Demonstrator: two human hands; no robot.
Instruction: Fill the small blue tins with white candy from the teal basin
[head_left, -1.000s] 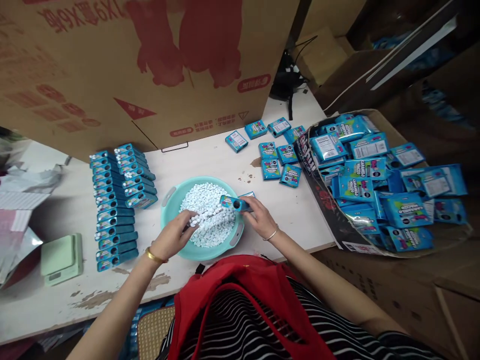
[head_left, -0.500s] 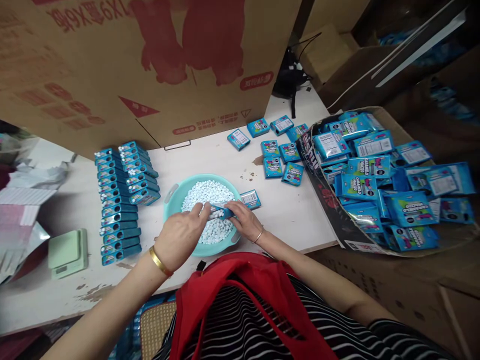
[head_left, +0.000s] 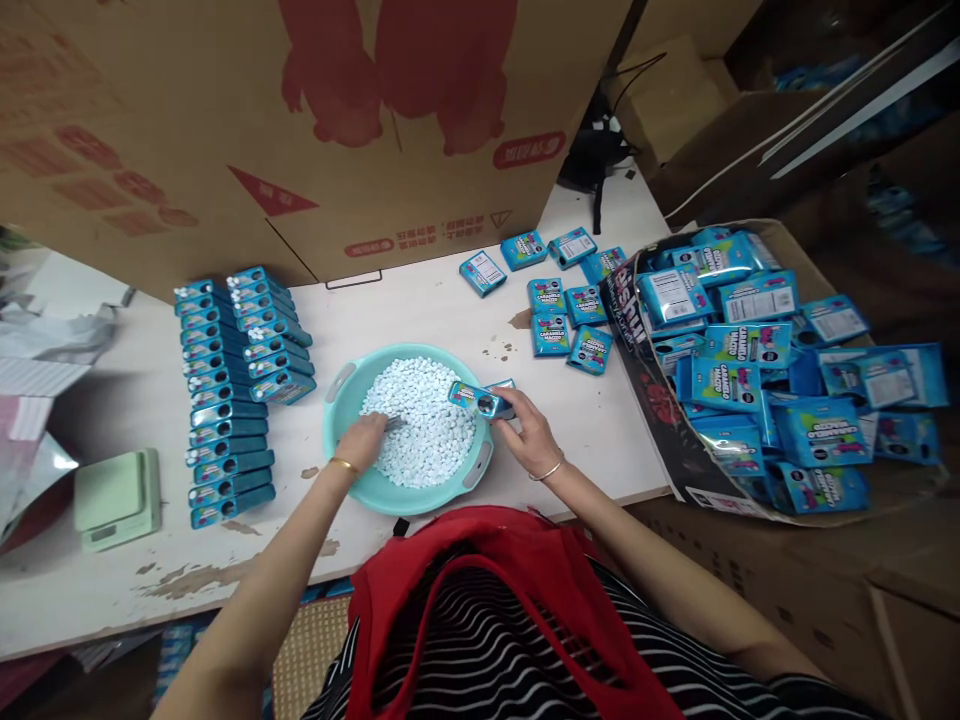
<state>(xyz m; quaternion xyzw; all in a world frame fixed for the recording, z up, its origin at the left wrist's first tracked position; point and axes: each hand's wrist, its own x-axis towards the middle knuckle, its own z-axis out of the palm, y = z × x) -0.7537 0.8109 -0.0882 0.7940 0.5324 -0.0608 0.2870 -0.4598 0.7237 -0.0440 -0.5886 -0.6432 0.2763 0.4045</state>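
Note:
A teal basin [head_left: 341, 400] full of small white candies [head_left: 420, 420] sits on the white table in front of me. My left hand [head_left: 365, 440] is down in the candies at the basin's left side, fingers curled into them. My right hand [head_left: 525, 430] holds a small blue box [head_left: 475, 398] over the basin's right rim, its open end facing left. Another small blue box [head_left: 504, 386] lies just behind it on the table.
Rows of filled blue boxes [head_left: 229, 390] stand left of the basin. A green scale [head_left: 116, 497] sits at the far left. Loose flat boxes [head_left: 559, 310] lie behind right. A carton heaped with blue boxes [head_left: 772, 370] is at right. A big cardboard box [head_left: 300, 130] stands behind.
My left hand left the blue box and dropped into the candies at the left. My right hand carried the box back up over the basin's right rim.

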